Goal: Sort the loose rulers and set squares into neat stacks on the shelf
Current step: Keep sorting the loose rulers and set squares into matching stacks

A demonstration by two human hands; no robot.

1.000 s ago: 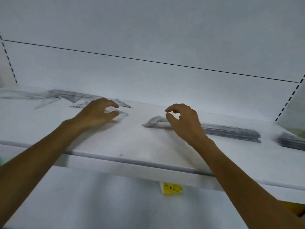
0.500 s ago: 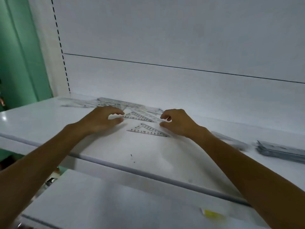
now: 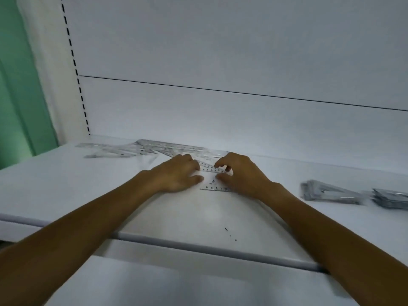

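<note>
Left hand beside right hand

Single head-worn wide-angle view: the shelf is seen from just above its front edge, faced forward and slightly downward, close in.

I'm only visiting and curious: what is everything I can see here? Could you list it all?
shelf: one, white, across the view
loose rulers and set squares: several, clear, scattered at back left
set square: one, clear, between the hands
stacks: two, greyish, on the shelf's right
back panel: one, white, behind the shelf
wall: one, green, far left
left hand: one, at the set square's left
right hand: one, fingers curled on the set square
</note>
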